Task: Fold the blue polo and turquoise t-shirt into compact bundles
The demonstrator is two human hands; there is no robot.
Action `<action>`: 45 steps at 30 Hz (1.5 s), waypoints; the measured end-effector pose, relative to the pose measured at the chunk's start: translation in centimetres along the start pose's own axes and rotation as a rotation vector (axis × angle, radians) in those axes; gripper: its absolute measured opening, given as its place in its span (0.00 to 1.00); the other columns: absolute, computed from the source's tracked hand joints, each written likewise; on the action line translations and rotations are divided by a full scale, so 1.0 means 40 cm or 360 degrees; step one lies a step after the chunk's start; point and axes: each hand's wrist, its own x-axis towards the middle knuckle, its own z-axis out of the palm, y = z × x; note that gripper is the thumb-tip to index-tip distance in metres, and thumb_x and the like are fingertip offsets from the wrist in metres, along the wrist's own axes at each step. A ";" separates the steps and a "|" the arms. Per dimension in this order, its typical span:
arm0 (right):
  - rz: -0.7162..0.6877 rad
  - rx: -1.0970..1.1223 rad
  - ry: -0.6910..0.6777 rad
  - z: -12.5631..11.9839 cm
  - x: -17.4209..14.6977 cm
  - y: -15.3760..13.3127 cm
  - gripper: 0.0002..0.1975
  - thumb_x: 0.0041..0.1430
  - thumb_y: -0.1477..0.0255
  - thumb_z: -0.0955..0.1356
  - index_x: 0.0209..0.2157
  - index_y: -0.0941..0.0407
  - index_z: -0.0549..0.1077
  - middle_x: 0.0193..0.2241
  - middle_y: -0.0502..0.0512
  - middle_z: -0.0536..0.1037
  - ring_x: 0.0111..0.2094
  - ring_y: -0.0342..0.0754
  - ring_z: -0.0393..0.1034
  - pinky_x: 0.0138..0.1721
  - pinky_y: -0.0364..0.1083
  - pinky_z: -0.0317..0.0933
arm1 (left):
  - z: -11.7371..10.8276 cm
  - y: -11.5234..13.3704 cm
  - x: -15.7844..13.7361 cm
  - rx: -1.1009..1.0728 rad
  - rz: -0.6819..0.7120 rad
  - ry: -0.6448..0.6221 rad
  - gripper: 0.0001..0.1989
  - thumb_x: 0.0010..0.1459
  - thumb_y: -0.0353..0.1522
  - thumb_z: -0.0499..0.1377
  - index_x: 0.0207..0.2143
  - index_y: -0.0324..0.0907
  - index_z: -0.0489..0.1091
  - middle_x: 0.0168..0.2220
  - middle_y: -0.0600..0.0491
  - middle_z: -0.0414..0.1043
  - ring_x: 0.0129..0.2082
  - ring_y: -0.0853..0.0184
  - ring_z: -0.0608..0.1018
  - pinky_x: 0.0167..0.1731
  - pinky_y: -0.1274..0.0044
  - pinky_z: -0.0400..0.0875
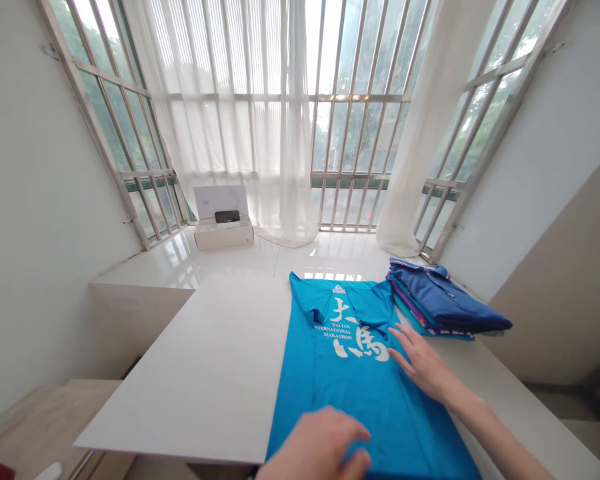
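Note:
A bright blue T-shirt (350,393) with white lettering and large white characters lies spread on the white table, its sleeves folded inward near the top. My right hand (423,360) is over the shirt's right side, fingers spread and pointing at the lettering; whether the fingertips touch the cloth I cannot tell. Above the shirt's lower part is my left hand (320,443), slightly blurred, with its fingers curved and a gap between thumb and forefinger. Nothing shows in either hand.
A stack of folded clothes (440,300), dark blue on top, sits right of the shirt. Beyond the white table (205,373), an open white box (224,233) with a dark device stands on the window ledge. Sheer curtains (280,133) hang before barred windows.

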 end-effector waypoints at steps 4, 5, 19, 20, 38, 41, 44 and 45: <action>0.0110 -0.0001 -0.0123 0.058 -0.036 -0.009 0.37 0.65 0.51 0.55 0.66 0.61 0.57 0.69 0.65 0.52 0.69 0.58 0.45 0.67 0.57 0.45 | -0.168 -0.011 0.084 0.1312 -0.0082 0.0466 0.32 0.66 0.44 0.51 0.66 0.37 0.55 0.68 0.39 0.51 0.68 0.47 0.53 0.65 0.53 0.47; 0.0146 -0.0003 -0.0159 0.062 -0.034 -0.018 0.38 0.66 0.50 0.54 0.67 0.61 0.55 0.69 0.64 0.51 0.69 0.57 0.44 0.68 0.57 0.44 | -0.191 -0.023 0.100 0.1440 -0.0165 0.0428 0.36 0.65 0.47 0.51 0.67 0.34 0.52 0.69 0.37 0.46 0.69 0.45 0.49 0.65 0.52 0.47; 0.0192 -0.0028 -0.0369 0.025 0.007 -0.271 0.37 0.63 0.50 0.58 0.64 0.61 0.61 0.66 0.66 0.58 0.67 0.62 0.51 0.65 0.58 0.49 | -0.299 -0.143 -0.082 0.1401 -0.0205 0.0276 0.38 0.66 0.55 0.41 0.70 0.44 0.43 0.71 0.46 0.35 0.70 0.49 0.43 0.66 0.56 0.44; 0.0166 -0.0019 -0.0294 0.014 0.028 -0.278 0.33 0.63 0.53 0.59 0.61 0.60 0.66 0.64 0.67 0.63 0.64 0.63 0.56 0.63 0.58 0.53 | -0.304 -0.145 -0.091 0.1386 -0.0181 0.0294 0.37 0.66 0.54 0.41 0.70 0.45 0.45 0.71 0.46 0.38 0.70 0.49 0.45 0.66 0.56 0.46; 0.0008 0.0242 -0.0478 0.117 0.575 -0.382 0.13 0.64 0.62 0.67 0.43 0.57 0.73 0.43 0.54 0.76 0.41 0.47 0.73 0.43 0.51 0.69 | -0.501 -0.138 0.125 0.1328 -0.0369 0.0332 0.53 0.53 0.54 0.61 0.69 0.31 0.45 0.70 0.35 0.35 0.70 0.47 0.40 0.66 0.58 0.45; -0.0009 0.0287 -0.0474 0.123 0.600 -0.362 0.14 0.65 0.62 0.66 0.45 0.57 0.73 0.43 0.54 0.76 0.41 0.47 0.73 0.43 0.52 0.70 | -0.502 -0.157 0.121 0.1253 -0.0321 0.0359 0.54 0.53 0.55 0.60 0.69 0.32 0.44 0.71 0.37 0.32 0.70 0.47 0.39 0.67 0.59 0.44; -0.0029 0.0319 -0.0473 0.117 0.618 -0.346 0.15 0.65 0.62 0.66 0.46 0.57 0.72 0.43 0.54 0.76 0.41 0.47 0.73 0.43 0.52 0.69 | -0.504 -0.166 0.119 0.1235 -0.0260 0.0390 0.55 0.52 0.56 0.61 0.69 0.34 0.43 0.71 0.37 0.31 0.70 0.47 0.38 0.66 0.58 0.45; -0.0050 0.0326 -0.0495 0.115 0.620 -0.345 0.14 0.65 0.62 0.66 0.44 0.57 0.73 0.42 0.54 0.77 0.40 0.47 0.73 0.43 0.52 0.69 | -0.505 -0.167 0.119 0.1231 -0.0249 0.0395 0.55 0.51 0.56 0.61 0.70 0.34 0.43 0.71 0.37 0.30 0.70 0.47 0.39 0.66 0.57 0.45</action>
